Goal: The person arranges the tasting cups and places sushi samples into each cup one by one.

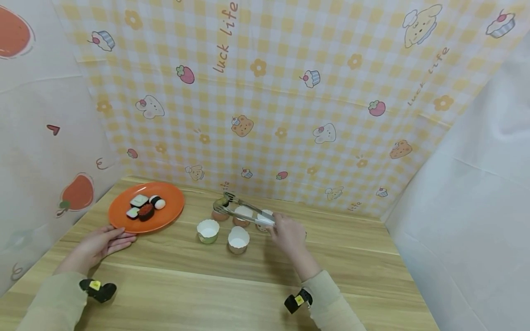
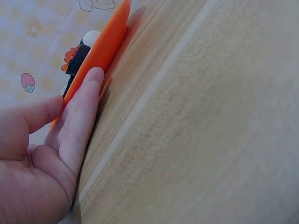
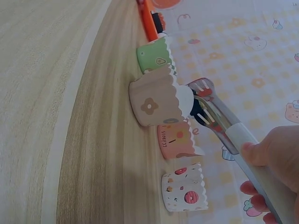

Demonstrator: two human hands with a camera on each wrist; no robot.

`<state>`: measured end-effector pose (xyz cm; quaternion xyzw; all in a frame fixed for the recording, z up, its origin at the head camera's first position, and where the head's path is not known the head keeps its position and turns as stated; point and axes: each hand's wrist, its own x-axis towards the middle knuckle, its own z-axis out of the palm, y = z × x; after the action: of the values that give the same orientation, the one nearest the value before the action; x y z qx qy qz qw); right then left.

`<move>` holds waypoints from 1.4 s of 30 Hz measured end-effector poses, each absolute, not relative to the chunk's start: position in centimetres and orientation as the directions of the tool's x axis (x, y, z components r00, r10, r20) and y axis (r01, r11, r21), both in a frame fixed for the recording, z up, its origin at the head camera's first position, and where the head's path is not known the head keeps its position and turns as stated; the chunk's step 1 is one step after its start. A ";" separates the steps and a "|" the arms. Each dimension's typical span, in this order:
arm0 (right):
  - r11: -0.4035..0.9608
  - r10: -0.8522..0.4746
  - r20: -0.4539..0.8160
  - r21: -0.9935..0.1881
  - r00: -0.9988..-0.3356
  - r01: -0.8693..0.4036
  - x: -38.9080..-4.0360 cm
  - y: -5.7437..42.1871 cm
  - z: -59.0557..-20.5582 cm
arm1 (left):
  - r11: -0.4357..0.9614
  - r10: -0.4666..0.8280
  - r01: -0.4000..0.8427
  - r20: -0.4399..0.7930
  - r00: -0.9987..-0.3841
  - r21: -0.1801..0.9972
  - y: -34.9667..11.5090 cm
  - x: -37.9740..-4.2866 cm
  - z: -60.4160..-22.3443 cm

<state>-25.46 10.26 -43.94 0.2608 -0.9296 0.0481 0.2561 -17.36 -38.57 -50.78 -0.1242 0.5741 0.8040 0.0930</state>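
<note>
My left hand [image 1: 101, 246] pinches the near rim of an orange plate [image 1: 171, 209], thumb on top and fingers beneath. Several sushi pieces lie on the plate, among them one topped with orange roe [image 1: 146, 212]. My right hand [image 1: 290, 233] grips metal tongs [image 1: 248, 218] with dark fork-like tips. Between those tips is a dark-wrapped sushi piece [image 1: 223, 201], over the back-left paper cup [image 1: 219, 215]. In the right wrist view a brown flower-print cup [image 3: 152, 98] partly hides the tong tips.
Nearer the front stand a green cup [image 1: 208, 232] and the brown cup [image 1: 239, 241]. Two more cups, a reddish one [image 1: 242, 217] and a white patterned one [image 1: 263, 224], stand behind, under the tongs. A checked cloth [image 1: 281, 105] hangs behind the wooden table.
</note>
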 end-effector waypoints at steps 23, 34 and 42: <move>0.861 -0.456 0.511 0.047 -0.728 -0.506 -25.5 10.5 -44.0 | -0.317 0.011 -0.292 -0.305 -0.952 0.902 -38.5 -17.4 -50.7; 0.866 -0.436 0.507 0.011 -0.744 -0.500 -25.5 10.7 -43.7 | -0.333 0.024 -0.283 -0.291 -0.956 0.900 -38.5 -17.3 -50.5; 0.856 -0.445 0.518 0.005 -0.731 -0.517 -25.5 10.6 -43.6 | -0.331 0.026 -0.291 -0.299 -0.954 0.898 -38.5 -17.2 -50.5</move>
<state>-25.49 10.60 -43.56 0.2594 -0.9276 0.0700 0.2597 -17.20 -38.48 -50.46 -0.1162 0.5700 0.8074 0.0980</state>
